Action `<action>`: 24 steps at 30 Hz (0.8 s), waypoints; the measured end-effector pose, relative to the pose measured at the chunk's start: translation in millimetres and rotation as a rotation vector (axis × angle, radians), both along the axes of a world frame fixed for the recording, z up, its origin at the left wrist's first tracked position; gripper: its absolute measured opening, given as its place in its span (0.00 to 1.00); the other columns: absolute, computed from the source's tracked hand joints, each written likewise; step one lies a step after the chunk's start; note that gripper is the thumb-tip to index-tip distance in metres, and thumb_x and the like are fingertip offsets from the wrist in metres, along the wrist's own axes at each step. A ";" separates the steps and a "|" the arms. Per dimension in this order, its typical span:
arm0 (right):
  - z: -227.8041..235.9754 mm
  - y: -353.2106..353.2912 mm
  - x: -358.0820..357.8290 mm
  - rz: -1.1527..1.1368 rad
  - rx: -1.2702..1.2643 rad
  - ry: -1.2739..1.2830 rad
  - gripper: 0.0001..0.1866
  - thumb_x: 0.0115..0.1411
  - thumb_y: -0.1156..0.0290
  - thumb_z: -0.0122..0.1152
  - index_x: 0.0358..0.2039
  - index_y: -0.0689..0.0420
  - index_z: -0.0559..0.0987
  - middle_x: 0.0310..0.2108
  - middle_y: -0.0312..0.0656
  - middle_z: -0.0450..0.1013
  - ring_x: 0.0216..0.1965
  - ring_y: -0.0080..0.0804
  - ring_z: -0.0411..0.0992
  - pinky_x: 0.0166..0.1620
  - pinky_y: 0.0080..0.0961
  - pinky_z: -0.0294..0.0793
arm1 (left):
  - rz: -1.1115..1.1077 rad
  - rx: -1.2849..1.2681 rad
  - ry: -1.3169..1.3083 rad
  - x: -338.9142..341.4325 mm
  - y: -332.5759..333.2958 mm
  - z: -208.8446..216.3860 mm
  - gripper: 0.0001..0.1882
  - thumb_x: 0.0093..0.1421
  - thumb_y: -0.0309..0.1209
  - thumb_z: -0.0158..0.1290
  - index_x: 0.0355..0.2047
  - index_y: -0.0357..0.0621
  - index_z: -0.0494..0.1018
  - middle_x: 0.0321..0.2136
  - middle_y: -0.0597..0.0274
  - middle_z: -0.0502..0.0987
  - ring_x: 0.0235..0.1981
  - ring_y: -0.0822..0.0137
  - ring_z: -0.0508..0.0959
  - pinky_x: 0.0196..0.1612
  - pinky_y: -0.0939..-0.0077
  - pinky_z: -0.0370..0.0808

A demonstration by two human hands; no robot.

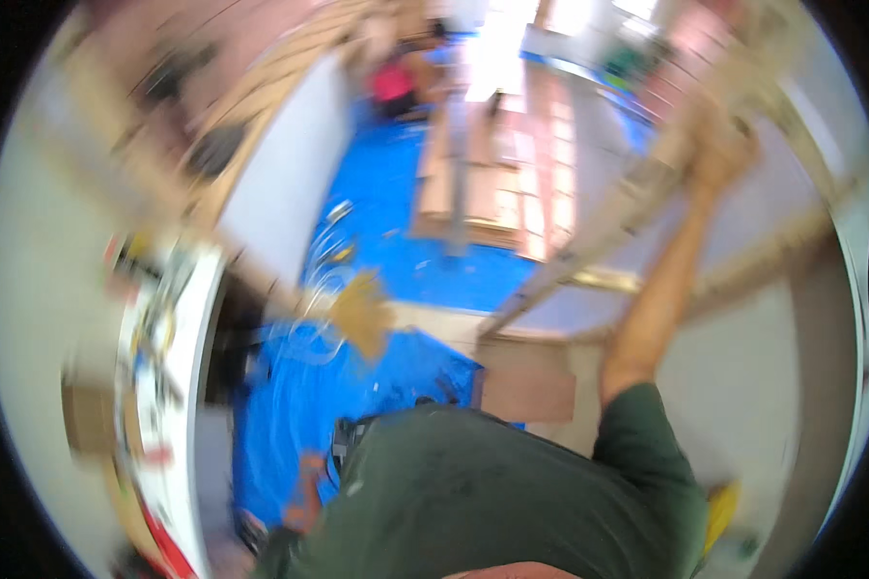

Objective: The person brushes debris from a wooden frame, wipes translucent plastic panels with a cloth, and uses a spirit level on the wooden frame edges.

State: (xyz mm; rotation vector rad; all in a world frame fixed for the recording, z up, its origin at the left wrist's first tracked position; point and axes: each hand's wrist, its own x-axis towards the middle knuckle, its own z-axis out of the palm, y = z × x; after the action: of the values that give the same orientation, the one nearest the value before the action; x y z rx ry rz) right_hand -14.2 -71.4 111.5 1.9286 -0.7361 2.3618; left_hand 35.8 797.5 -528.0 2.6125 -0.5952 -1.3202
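The picture is smeared by motion. My right arm stretches up and forward, and my right hand [724, 150] is closed round a wooden beam [647, 188] of an open timber frame on the right. Low beside my body on the left is my left hand [304, 492], too blurred to show its fingers. A small dark thing [251, 531] lies near it, its kind unclear. Below the raised arm, a flat brown board [528, 394] rests at floor level.
Blue sheeting [396, 256] covers the floor. Stacked planks [468, 198] lie ahead, with a crouching person [396, 82] beyond. Cluttered tools top a white counter [203, 318] at left, near a cardboard box [89, 420]. White cables [323, 299] trail near a tan patch [362, 314].
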 end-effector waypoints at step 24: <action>-397.3 204.7 -105.9 0.081 0.812 0.507 0.26 0.57 0.50 0.67 0.39 0.63 0.81 0.36 0.61 0.78 0.36 0.55 0.77 0.37 0.54 0.75 | 0.186 -0.216 0.224 94.0 -31.3 84.6 0.23 0.65 0.40 0.57 0.56 0.40 0.74 0.50 0.45 0.78 0.48 0.48 0.78 0.49 0.58 0.75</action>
State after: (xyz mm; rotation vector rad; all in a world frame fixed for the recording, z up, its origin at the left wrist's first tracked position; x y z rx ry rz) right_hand -120.1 133.3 -285.9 2.6945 -1.7412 1.5538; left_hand 129.7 766.3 -443.4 2.2501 -0.4222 -1.3794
